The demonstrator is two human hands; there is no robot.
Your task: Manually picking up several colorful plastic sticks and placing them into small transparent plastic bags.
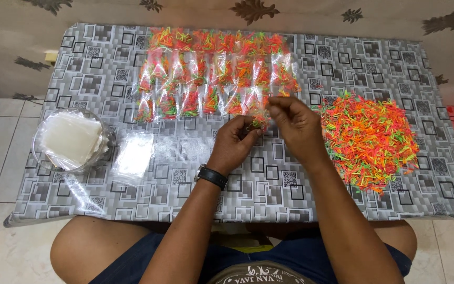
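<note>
Seemingly mid-packing, seen from the head camera: the left hand and right hand meet over the middle of the table, fingers pressed together, pinching a small clear bag of bands between them. Filled packets lie in rows toward the far edge; the loose pile of orange, green and yellow bands sits near the right edge, empty bags and a glass bowl toward the left. I judge the bag is being closed; laying it with the rows would need a steady pinch.
</note>
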